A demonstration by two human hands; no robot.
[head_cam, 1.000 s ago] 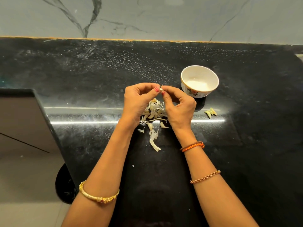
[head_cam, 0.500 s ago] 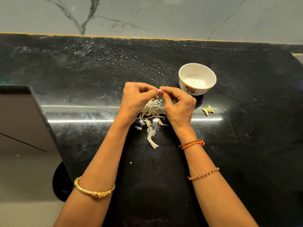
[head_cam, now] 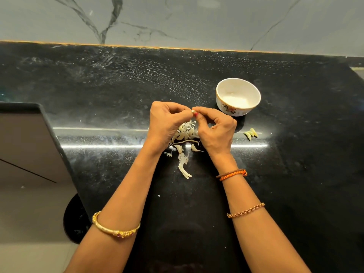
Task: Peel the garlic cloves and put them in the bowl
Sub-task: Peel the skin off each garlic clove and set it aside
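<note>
Above peel heap (head_cam: 184,134), both hands (left (head_cam: 165,123), right (head_cam: 214,131)) pinch clove (head_cam: 193,111).

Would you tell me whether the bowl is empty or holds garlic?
Empty: the bowl's white inside shows no cloves.

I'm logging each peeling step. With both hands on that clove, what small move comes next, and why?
Probably pull the skin off: the left hand and right hand both pinch the garlic clove above the peel pile, and the bowl looks empty.

bare counter (head_cam: 118,91) left of hands, bowl (head_cam: 238,99) close right, peels (head_cam: 184,134) beneath
</note>
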